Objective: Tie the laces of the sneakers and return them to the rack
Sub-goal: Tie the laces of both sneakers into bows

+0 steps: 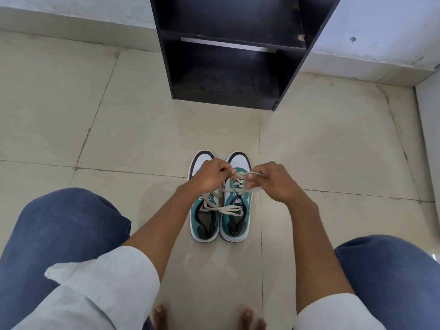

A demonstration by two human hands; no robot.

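Crouching person, left hand (pixel 210 177) and right hand (pixel 269 181) pinching right sneaker's laces (pixel 240 181), teal pair before black rack (pixel 228 55)

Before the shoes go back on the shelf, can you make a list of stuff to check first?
1. Right sneaker lace tied: not ok, both hands, left hand and right hand, are working the lace mid-knot.
2. Left sneaker lace tied: not ok, its loose lace trails across onto the other shoe.
3. Sneakers side by side, upright on the floor: ok.
4. Rack shelf free: ok, no shoes show inside.
5. Knot tight: cannot tell, fingers hide it.
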